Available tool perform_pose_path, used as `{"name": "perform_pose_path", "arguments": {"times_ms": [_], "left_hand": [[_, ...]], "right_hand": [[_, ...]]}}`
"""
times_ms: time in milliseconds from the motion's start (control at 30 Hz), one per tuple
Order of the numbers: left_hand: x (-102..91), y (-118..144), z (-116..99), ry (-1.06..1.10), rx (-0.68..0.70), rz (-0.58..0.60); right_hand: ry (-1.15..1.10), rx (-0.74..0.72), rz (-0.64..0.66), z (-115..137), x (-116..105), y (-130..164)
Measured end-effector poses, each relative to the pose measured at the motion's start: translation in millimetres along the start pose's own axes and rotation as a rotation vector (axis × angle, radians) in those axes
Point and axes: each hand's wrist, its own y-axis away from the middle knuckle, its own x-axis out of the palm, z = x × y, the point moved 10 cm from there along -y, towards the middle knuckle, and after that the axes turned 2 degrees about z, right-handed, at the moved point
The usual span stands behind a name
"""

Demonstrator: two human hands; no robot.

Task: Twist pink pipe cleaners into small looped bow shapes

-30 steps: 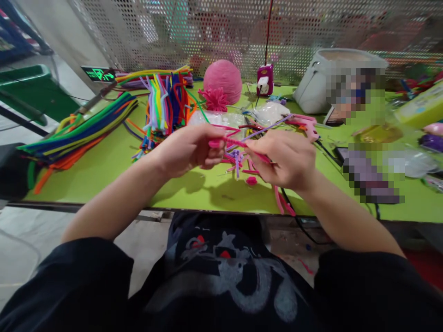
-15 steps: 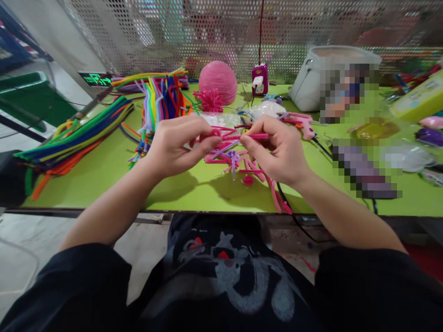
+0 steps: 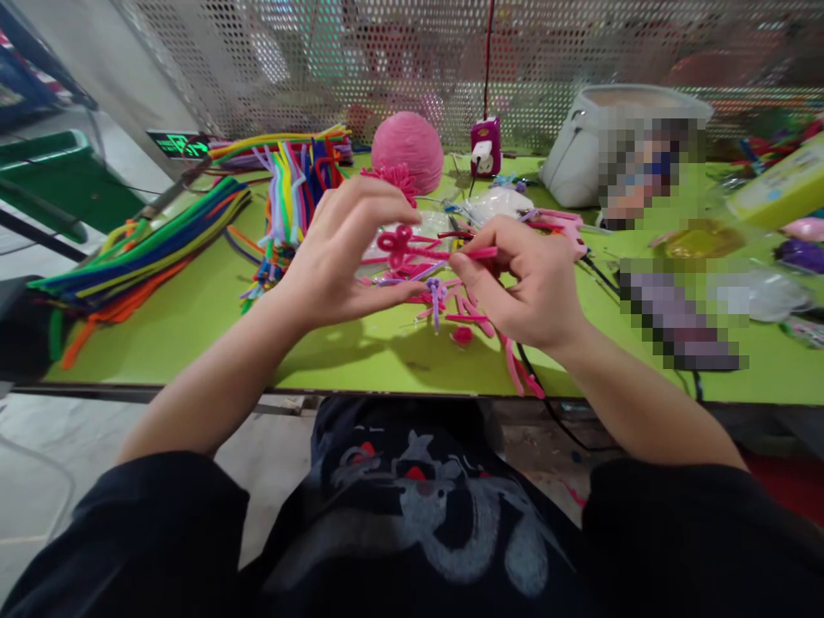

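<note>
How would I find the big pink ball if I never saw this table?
Look at the green table, along its far edge by the holey metal wall. The pink ball sits left of the small plug box. It is the only big round thing; the pipe cleaners nearby are long and thin.

A green table (image 3: 193, 318) is seen, backed by a perforated metal screen (image 3: 386, 60). Toward ten o'clock, bundles of long pipe cleaners (image 3: 142, 253) in many colours are laid, with a second upright-fanned bunch (image 3: 299, 189) at eleven. At twelve o'clock a pink yarn ball (image 3: 407, 148) is set, and just beside it, toward one, a purple plug adapter (image 3: 482, 148) on a red cord. A grey bag (image 3: 579, 154) is placed at two o'clock. Short pink offcuts (image 3: 521, 373) are scattered near the front edge.
</note>
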Motion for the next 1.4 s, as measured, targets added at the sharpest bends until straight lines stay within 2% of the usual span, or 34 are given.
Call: {"name": "perform_pose_path", "arguments": {"times_ms": [33,67,233,333,400,467,567,667,733,767,833,867,933,1000,1067,1133,1267,1333,1400], "left_hand": [[2.2,2,-14,-0.096,0.109,0.025],[5.4,4,-20,-0.146,0.146,0.059],[15.5,7,-10,-0.103,-0.018,0.152],[18.1,7,-17,-0.148,0.035,0.125],[18.7,5,-21,-0.145,0.027,0.115],[17.9,1,-19,-0.051,-0.066,0.120],[25.0,-1,-4,0.247,-0.350,0.205],[53.8,13,5,0.710,-0.684,0.448],[71.0,25,-5,0.981,-0.802,0.658],[74.8,29,-11,1.051,-0.812,0.742],[72.3,29,-12,1.040,-0.736,0.775],[66.6,25,-7,0.965,-0.666,0.722],[44.1,12,3,0.710,-0.450,0.505],[16.2,2,-5,0.370,-0.128,0.289],[1.1,4,-18,0.030,0.128,0.155],[-3.3,7,-25,-0.179,0.262,0.086],[-5.4,3,-24,-0.246,0.271,0.035],[-4.3,1,-25,-0.169,0.244,0.034],[-1.8,-3,-21,-0.047,0.140,0.051]], "right_hand": [[-0.073,0.066,0.014,-6,2,0],[-0.144,0.123,0.038,-10,6,0],[-0.422,0.326,0.157,-25,31,7],[-0.502,0.372,0.203,-24,39,11],[-0.469,0.347,0.216,-21,39,10],[-0.348,0.260,0.204,-15,31,7],[-0.081,0.007,0.198,2,19,0],[0.100,-0.310,0.241,25,16,4],[0.143,-0.468,0.294,37,18,12],[0.139,-0.510,0.312,41,18,14],[0.092,-0.472,0.312,42,16,13],[0.044,-0.386,0.281,37,12,9],[-0.109,-0.107,0.187,14,4,-1],[-0.321,0.168,0.131,-13,4,-4],[-0.511,0.353,0.159,-33,15,-3],[-0.633,0.458,0.214,-43,25,-2],[-0.740,0.574,0.257,-52,34,2],[-0.706,0.571,0.294,-48,36,4],[-0.651,0.526,0.330,-42,37,4]]}}
